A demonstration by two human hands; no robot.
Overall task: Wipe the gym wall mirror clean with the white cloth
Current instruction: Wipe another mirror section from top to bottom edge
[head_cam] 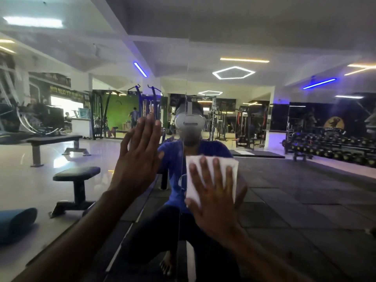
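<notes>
The gym wall mirror (295, 190) fills the whole view, with a vertical seam between two panels near the middle. My right hand (215, 198) lies flat with spread fingers on the folded white cloth (211, 165) and presses it against the glass just right of the seam. My left hand (138, 157) rests flat on the left panel, fingers straight and together, pointing up. It holds nothing. My own reflection, in a blue shirt, crouches behind both hands.
The mirror reflects weight benches (77, 180) on the left, a rolled blue mat (16, 222) at lower left, dumbbell racks (333, 145) on the right, machines at the back and dark rubber floor tiles.
</notes>
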